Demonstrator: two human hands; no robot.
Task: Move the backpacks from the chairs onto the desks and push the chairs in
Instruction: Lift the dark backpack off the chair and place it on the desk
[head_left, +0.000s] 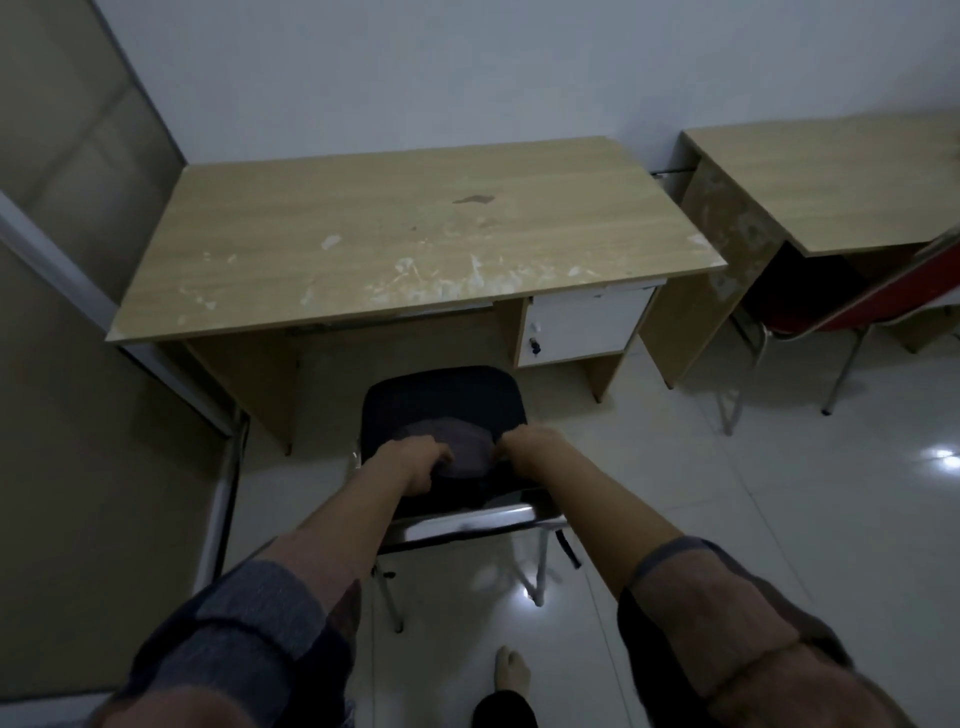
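A dark backpack with a grey panel (463, 453) lies on the seat of a black chair with a chrome frame (467, 527). The chair stands pulled out in front of a worn wooden desk (415, 234), its backrest toward me. My left hand (415, 465) grips the backpack's left side with curled fingers. My right hand (524, 441) grips its right side, and the fingertips are hidden in the fabric. The desk top bears nothing but scuffs and a stain.
A white drawer unit (582, 327) hangs under the desk's right side. A second wooden desk (831, 182) stands at the right, with a red chair (883, 306) partly under it. A glass partition (78, 156) lines the left. My foot (511, 670) is on the glossy tile floor.
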